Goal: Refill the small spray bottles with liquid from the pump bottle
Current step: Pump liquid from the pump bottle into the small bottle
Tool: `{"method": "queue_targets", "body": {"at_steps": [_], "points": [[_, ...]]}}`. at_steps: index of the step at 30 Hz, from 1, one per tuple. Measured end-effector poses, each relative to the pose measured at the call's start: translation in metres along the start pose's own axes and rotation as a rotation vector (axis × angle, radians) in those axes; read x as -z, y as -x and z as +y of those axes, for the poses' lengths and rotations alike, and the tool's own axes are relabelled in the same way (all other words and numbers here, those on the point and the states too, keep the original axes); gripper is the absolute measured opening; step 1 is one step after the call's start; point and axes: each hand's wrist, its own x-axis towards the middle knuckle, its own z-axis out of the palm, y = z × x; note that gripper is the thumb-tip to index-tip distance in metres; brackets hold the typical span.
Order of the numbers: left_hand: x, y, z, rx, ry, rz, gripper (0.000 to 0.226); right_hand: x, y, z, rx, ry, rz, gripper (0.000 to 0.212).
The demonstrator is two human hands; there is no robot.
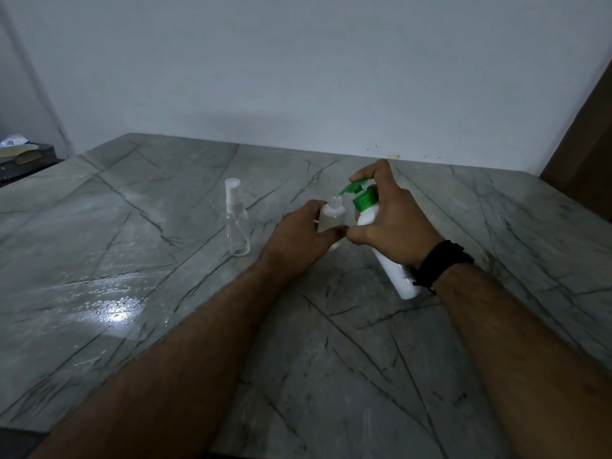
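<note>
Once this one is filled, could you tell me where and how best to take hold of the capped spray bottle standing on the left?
Grip the capped spray bottle round its clear, straight body below the white spray head, coming from its right side. It stands upright and apart from the hands, probably light and easily tipped.

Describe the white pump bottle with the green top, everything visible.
The pump bottle is an opaque white plastic cylinder with a green collar and green pump head. It is tilted, base toward the person, spout aimed at the open neck of the small bottle. The right hand grips its upper body, forefinger on the pump head. Whether its base touches the table is unclear.
</note>
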Motion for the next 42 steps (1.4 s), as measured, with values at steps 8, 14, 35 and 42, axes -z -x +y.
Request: {"method": "queue_targets", "body": {"at_steps": [8, 14, 35, 42], "points": [[-0.0029, -0.0027, -0.0047, -0.007, 0.002, 0.001, 0.059, -0.0006, 0.0015, -0.0004, 0.016, -0.003, 0.009, 0.078], [-0.0029, -0.0036, -0.0066, -0.018, 0.003, 0.013, 0.058, -0.0006, 0.0008, -0.0006, 0.001, 0.003, 0.002, 0.073], [-0.0021, -0.0019, -0.0031, -0.001, 0.009, 0.009, 0.058, 0.0013, 0.0021, -0.0035, 0.005, -0.002, 0.000, 0.075], [-0.0020, -0.0022, -0.0040, 0.000, 0.013, 0.010, 0.059, 0.0007, 0.0037, -0.0049, 0.007, 0.001, -0.006, 0.079]]}}
